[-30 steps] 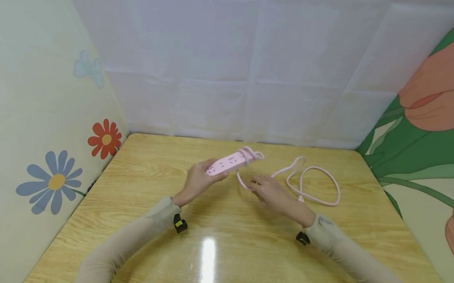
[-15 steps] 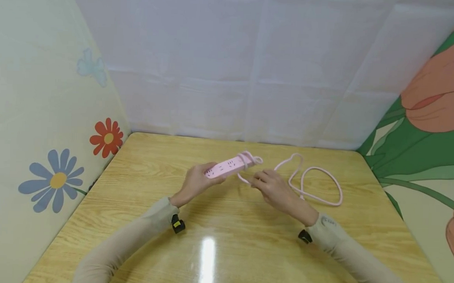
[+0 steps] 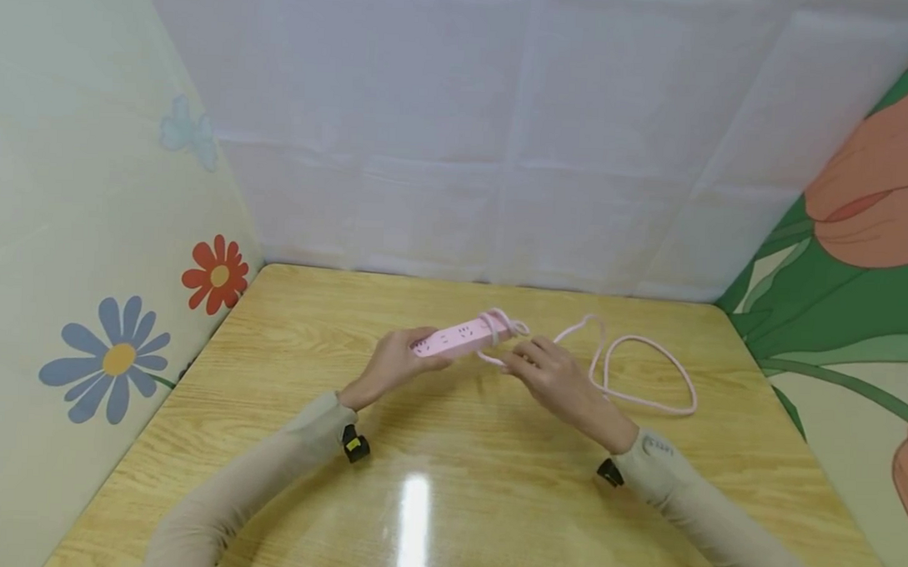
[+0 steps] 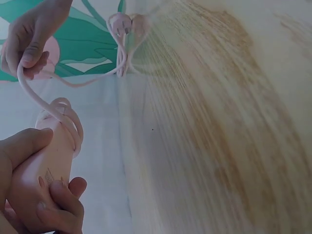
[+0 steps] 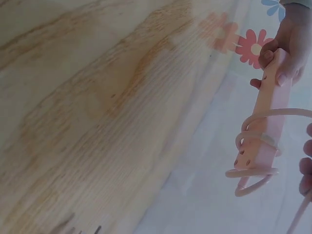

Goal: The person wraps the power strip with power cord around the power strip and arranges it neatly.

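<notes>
A pink power strip (image 3: 455,340) is held tilted above the table, its socket face visible in the head view. My left hand (image 3: 393,365) grips its near end, thumb on one side and fingers on the other. Around the far end run several turns of the pink cord (image 5: 270,113), with a small loop sticking out past the tip. To the right, my right hand (image 3: 559,383) pinches the cord a short way from the strip. Beyond that hand the cord trails onto the table in a loose loop (image 3: 638,337). The plug (image 4: 120,23) shows in the left wrist view.
The wood-grain table (image 3: 434,425) ends at a white cloth backdrop (image 3: 429,149). A flower-painted panel (image 3: 88,221) borders the left side, a tulip-painted one (image 3: 858,314) the right. Black wrist cameras (image 3: 356,444) sit below both cuffs.
My right hand has moved slightly right and away from me, still pinching the cord. The strip's wrapped end has dipped a little. The loop on the table has slid slightly right.
</notes>
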A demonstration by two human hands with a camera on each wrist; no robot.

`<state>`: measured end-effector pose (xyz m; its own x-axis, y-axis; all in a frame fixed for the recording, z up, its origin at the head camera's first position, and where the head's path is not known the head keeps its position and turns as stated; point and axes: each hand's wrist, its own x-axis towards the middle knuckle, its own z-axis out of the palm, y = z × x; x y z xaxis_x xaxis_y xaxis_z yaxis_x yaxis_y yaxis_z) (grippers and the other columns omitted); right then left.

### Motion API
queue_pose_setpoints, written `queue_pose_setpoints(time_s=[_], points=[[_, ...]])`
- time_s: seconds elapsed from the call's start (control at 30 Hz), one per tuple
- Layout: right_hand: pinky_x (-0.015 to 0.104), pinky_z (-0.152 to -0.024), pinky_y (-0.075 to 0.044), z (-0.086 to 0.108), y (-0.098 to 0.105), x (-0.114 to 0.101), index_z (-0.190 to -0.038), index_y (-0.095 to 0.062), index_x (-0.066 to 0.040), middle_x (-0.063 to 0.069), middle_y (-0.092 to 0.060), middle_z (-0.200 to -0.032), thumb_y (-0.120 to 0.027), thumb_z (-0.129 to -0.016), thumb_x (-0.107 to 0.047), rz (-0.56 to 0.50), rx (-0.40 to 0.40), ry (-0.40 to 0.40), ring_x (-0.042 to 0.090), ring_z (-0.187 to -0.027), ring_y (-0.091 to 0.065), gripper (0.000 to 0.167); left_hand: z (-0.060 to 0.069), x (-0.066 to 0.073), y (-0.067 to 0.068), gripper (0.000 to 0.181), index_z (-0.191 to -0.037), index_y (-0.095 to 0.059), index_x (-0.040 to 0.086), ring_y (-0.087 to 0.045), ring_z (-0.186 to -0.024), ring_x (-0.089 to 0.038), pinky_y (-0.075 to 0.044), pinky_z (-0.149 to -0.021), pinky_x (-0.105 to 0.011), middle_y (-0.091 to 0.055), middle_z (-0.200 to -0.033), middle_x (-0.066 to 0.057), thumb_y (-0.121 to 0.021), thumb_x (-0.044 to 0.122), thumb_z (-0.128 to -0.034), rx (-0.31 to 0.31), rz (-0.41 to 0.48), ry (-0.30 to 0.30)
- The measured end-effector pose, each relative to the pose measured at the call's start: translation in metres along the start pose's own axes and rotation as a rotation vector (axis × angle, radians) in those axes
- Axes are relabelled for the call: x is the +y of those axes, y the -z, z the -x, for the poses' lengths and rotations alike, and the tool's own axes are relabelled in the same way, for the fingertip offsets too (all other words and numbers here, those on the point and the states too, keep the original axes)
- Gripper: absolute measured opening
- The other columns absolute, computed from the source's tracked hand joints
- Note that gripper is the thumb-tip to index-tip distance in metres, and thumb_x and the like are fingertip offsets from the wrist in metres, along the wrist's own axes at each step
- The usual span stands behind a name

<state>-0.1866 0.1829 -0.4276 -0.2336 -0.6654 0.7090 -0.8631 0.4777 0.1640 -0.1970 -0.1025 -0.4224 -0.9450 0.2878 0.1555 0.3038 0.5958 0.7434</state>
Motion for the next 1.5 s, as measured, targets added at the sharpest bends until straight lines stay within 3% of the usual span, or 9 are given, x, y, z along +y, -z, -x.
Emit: queue_pose_setpoints(time_s=[0.37, 0.53, 0.9, 1.1, 1.27, 1.5], points=[[0.037, -0.063, -0.054, 0.000, 0.001, 0.009, -0.091, -0.069, -0.002, 0.010, -0.068, -0.083, -0.053, -0.102, -0.027, 0.079, 0.129, 0.032, 0.025, -0.070, -0.062, 0.032, -0.002, 0.000, -0.005, 0.060, -0.129, -0.064, 0.005, -0.062, -0.078, -0.014, -0.052, -0.065, -0.030, -0.071, -0.111, -0.011, -0.082, 0.036, -0.0804, -0.047, -0.004, -0.006], [0.037, -0.059, -0.055, -0.001, 0.004, 0.013, -0.090, -0.068, 0.000, 0.010, -0.068, -0.079, -0.053, -0.102, -0.030, 0.105, 0.176, 0.010, 0.025, -0.066, -0.062, 0.036, -0.001, 0.001, -0.005, 0.061, -0.129, -0.064, 0.005, -0.061, -0.073, -0.013, -0.052, -0.061, -0.029, -0.071, -0.108, -0.009, -0.081, 0.037, -0.0805, -0.065, -0.002, -0.004], [0.040, -0.055, -0.052, -0.001, 0.003, 0.019, -0.087, -0.067, 0.002, 0.013, -0.067, -0.078, -0.054, -0.102, -0.028, 0.116, 0.284, 0.034, 0.028, -0.066, -0.060, 0.035, 0.002, 0.009, -0.009, 0.059, -0.130, -0.064, 0.006, -0.062, -0.077, -0.012, -0.053, -0.064, -0.030, -0.070, -0.115, -0.010, -0.080, 0.037, -0.0822, -0.112, 0.021, -0.025], [0.041, -0.054, -0.049, 0.000, 0.005, 0.019, -0.088, -0.066, 0.000, 0.011, -0.061, -0.075, -0.058, -0.099, -0.031, 0.129, 0.251, -0.021, 0.028, -0.063, -0.057, 0.034, 0.002, 0.010, -0.013, 0.057, -0.129, -0.064, 0.007, -0.063, -0.079, -0.013, -0.054, -0.065, -0.031, -0.070, -0.114, -0.008, -0.081, 0.035, -0.0824, -0.114, 0.038, -0.022], [0.039, -0.056, -0.047, 0.000, 0.007, 0.015, -0.095, -0.067, -0.003, 0.012, -0.060, -0.088, -0.052, -0.101, -0.030, 0.122, 0.174, -0.063, 0.028, -0.071, -0.055, 0.032, 0.001, 0.008, -0.016, 0.056, -0.129, -0.065, 0.008, -0.062, -0.079, -0.012, -0.053, -0.065, -0.030, -0.070, -0.115, -0.008, -0.080, 0.036, -0.0830, -0.131, 0.024, -0.032], [0.040, -0.065, -0.048, -0.002, 0.013, 0.014, -0.105, -0.067, 0.001, 0.018, -0.060, -0.108, -0.052, -0.095, -0.002, 0.070, 0.090, -0.067, 0.033, -0.083, -0.054, 0.018, -0.001, 0.009, -0.016, 0.059, -0.131, -0.064, 0.009, -0.061, -0.078, -0.012, -0.053, -0.065, -0.030, -0.071, -0.110, -0.006, -0.080, 0.039, -0.0825, -0.110, -0.025, -0.032]])
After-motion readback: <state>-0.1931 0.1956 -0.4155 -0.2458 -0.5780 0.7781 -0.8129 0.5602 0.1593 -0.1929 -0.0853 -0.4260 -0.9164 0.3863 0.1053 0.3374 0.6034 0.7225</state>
